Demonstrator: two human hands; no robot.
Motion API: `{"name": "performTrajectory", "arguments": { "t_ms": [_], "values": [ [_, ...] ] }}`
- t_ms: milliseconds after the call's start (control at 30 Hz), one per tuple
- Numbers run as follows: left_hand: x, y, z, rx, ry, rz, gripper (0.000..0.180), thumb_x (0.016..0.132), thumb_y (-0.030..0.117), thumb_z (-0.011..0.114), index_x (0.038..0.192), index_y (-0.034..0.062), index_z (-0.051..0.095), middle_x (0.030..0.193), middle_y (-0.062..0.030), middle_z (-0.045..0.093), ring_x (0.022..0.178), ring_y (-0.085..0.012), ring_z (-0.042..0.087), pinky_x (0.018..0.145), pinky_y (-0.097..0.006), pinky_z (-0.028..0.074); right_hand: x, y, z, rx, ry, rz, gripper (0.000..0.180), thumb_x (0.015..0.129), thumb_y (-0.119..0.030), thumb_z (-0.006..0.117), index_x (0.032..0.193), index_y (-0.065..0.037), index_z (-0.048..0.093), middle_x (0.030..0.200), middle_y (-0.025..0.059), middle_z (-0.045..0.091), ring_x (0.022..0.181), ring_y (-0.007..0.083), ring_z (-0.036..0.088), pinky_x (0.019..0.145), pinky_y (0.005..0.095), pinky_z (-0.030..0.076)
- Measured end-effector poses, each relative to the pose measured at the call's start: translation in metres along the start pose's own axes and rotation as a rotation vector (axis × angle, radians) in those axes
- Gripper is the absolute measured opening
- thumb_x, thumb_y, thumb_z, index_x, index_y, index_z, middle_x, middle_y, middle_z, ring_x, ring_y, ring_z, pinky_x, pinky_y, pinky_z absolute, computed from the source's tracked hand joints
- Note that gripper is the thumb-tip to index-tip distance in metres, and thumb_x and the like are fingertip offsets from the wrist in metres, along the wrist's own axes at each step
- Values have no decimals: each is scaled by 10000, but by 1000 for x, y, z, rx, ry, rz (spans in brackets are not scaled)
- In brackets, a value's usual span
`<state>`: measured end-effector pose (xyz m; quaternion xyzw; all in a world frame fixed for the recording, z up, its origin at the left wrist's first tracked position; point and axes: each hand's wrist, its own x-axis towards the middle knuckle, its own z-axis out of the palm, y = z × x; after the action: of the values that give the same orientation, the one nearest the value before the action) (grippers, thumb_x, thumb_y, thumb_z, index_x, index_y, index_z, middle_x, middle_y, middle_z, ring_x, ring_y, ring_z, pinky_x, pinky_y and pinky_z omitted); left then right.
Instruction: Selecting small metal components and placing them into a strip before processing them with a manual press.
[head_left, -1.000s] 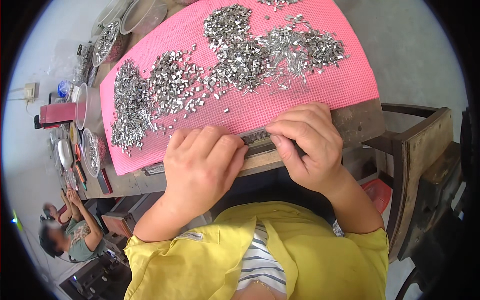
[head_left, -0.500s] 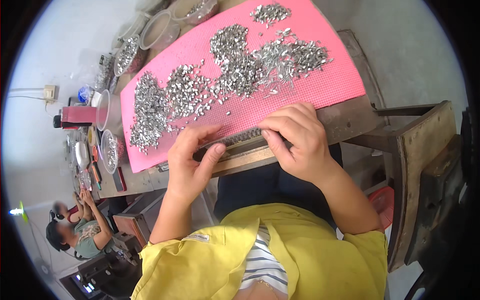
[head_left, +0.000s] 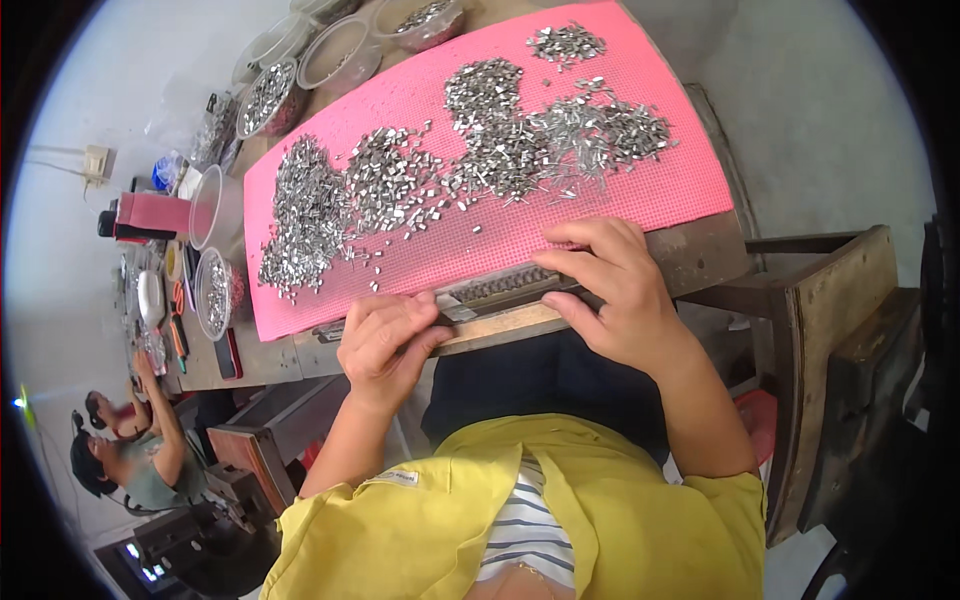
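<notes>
Metal rack (head_left: 505,290) between both hands' grip

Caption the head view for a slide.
Both hands, left hand and right hand, hold a metal strip beside a pink mat.

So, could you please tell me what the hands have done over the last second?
The left hand slid left along the long slotted bar at the table edge, away from the right hand, and curled its fingers. Both hands kept hold of the bar; the metal pieces on the pink mat lay undisturbed.
</notes>
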<state>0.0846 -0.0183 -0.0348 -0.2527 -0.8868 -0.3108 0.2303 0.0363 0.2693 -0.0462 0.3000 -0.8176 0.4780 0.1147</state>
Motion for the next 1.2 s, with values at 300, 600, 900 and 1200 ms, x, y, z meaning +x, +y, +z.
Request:
{"name": "performTrajectory", "arguments": {
  "t_ms": [300,600,900,1200],
  "values": [
    [-8,-5,2,43,55,142,281,672,70,851,948,93,807,1041,-63,778,856,-241,667,736,-344,542,4,-1,2,-56,8,-66,417,666,-34,853,1063,-88,737,1061,50,686,984,278,641,882,424,470],
    [-5,-6,4,45,58,102,280,652,116,813,931,133,805,1086,-46,769,875,-235,662,718,-354,507,9,-4,0,-116,-16,-13,460,665,-60,860,1113,-96,759,1016,63,649,921,284,602,832,418,475],
    [-1,-3,8,16,85,-55,303,705,67,809,1004,108,775,1135,-37,751,939,-239,661,771,-376,498,14,-20,-4,-275,-128,87,450,691,-80,842,1131,-67,748,1036,122,629,966,340,582,849,433,474],
    [-4,-7,4,-295,193,-104,244,747,56,827,982,64,764,1054,-70,735,951,-269,690,801,-400,531,78,-47,22,-419,-389,-123,449,833,-99,748,1271,-35,669,1260,131,655,1215,340,605,1039,473,404]
  ]
}}
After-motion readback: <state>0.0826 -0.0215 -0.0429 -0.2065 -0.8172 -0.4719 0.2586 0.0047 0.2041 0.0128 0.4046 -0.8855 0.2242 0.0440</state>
